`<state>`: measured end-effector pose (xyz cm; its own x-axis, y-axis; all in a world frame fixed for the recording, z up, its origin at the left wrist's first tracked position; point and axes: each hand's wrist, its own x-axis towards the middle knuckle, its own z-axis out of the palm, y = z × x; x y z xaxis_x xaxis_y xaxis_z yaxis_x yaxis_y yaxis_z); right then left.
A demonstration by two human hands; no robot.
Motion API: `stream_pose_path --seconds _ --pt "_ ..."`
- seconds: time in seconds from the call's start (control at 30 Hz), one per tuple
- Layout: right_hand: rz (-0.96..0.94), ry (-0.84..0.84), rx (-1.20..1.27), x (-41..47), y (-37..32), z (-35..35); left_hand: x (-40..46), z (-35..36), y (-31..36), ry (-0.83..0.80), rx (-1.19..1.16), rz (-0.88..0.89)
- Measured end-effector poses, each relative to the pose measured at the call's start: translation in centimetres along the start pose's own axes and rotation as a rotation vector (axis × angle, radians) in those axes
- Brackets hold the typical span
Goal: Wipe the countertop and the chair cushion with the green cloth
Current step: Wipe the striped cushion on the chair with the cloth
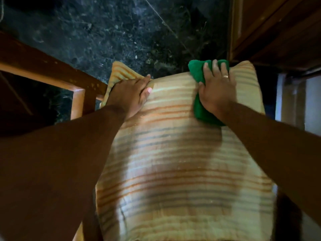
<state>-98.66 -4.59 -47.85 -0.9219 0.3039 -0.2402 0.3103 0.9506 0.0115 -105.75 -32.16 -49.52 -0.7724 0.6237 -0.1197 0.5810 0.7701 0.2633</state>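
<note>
A striped cream and orange chair cushion (173, 162) fills the middle of the view. My right hand (217, 91) presses the green cloth (199, 73) flat against the cushion's far right part, with the cloth bunched under the palm and sticking out past the fingers. My left hand (133, 94) grips the cushion's far left corner, thumb on top and fingers over the edge. The countertop is not in view.
A wooden chair frame (76, 94) stands at the left of the cushion. A dark marbled floor (121, 32) lies beyond. A brown wooden cabinet (278, 32) rises at the upper right, with a pale panel (295, 101) below it.
</note>
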Motion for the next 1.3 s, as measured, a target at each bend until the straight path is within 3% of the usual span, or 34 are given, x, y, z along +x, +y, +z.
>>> stream_pose_path --seconds 0.07,0.17,0.27,0.33,0.43,0.53,0.67,0.77,0.93,1.03,1.2,1.3 --pt "0.006 0.039 0.047 -3.4 -1.2 0.7 0.1 -0.2 0.3 -0.065 0.03 -0.061" --pt "-0.2 -0.038 0.036 -16.3 -2.2 3.4 -2.1 0.1 2.7 -0.034 0.081 -0.307" --pt "-0.418 -0.195 0.013 -30.1 -1.3 5.2 -11.5 1.5 8.4 0.079 0.026 -0.478" --pt "-0.44 -0.262 0.042 -32.6 -1.3 5.4 -18.3 3.0 11.6 0.067 -0.023 -0.542" --pt "-0.462 -0.173 0.08 -26.8 -4.3 5.6 -22.6 5.2 13.1 0.035 -0.012 -0.601" --pt "-0.383 -0.039 0.118 -15.7 -10.3 4.5 -22.1 6.3 12.9 0.092 -0.001 -0.631" --pt "-0.376 -0.028 0.1 -4.1 -16.4 2.2 -22.2 6.8 12.7 0.139 -0.023 -0.607" --pt "-0.403 -0.02 0.096 -5.4 -15.9 2.0 -22.2 6.9 12.3 0.156 -0.022 -0.587" --pt "-0.559 -0.11 0.085 -19.8 -7.6 3.2 -22.7 7.3 12.1 0.174 -0.013 -0.582" --pt "-0.594 -0.149 0.025 -17.3 -9.0 2.9 -22.5 7.6 12.3 0.179 -0.029 -0.601" --pt "-0.627 -0.102 -0.016 -8.1 -19.9 2.3 -22.5 7.6 12.2 0.173 -0.025 -0.596" --pt "-0.614 -0.082 0.0 -9.6 -18.3 2.5 -22.5 7.3 12.3 0.164 -0.028 -0.592"
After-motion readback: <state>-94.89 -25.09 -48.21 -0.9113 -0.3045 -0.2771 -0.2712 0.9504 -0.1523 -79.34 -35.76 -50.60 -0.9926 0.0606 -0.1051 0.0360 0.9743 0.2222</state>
